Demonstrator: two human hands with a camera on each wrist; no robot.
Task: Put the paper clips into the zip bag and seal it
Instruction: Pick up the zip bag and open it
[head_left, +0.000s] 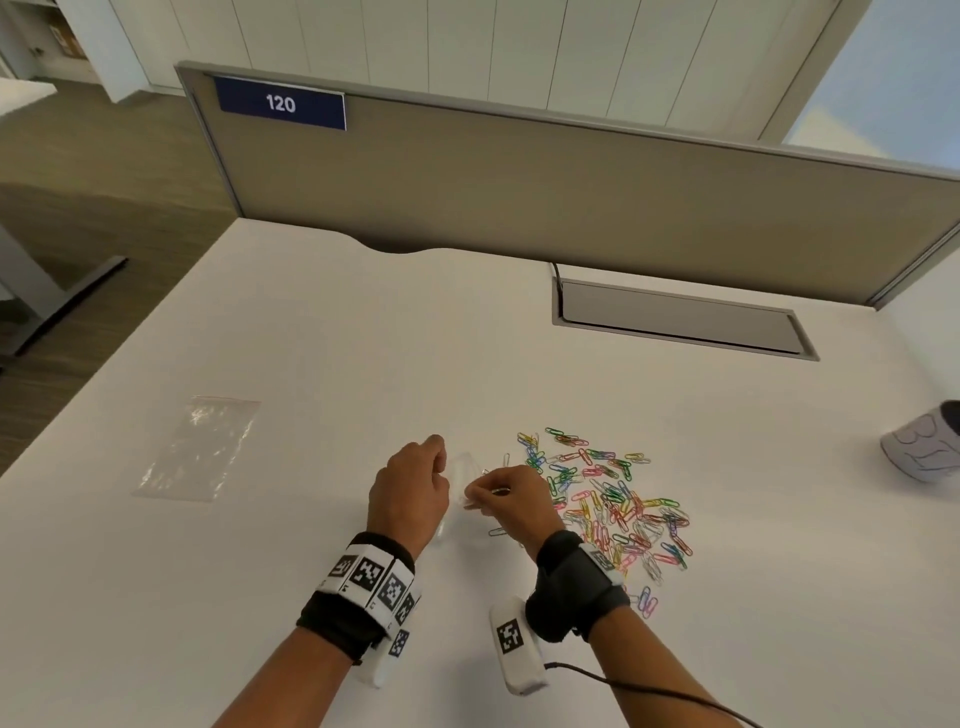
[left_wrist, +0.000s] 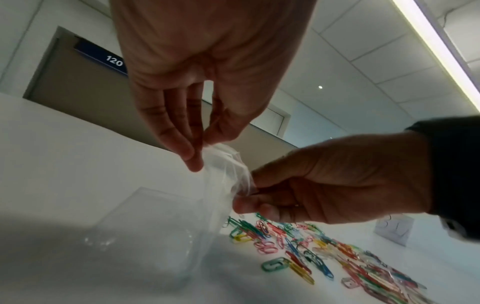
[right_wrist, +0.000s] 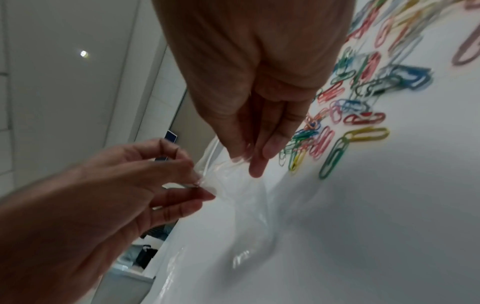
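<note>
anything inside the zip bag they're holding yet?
No clips show inside the zip bag; it looks empty through the clear plastic. The left hand and right hand pinch its mouth. The paper clips lie on the table. The pinched top is partly hidden by fingers.

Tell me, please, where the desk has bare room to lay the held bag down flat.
Bare desktop lies between the spare flat bag and the left hand, and behind both hands toward the cable hatch. Right of the right hand, paper clips crowd it.
</note>
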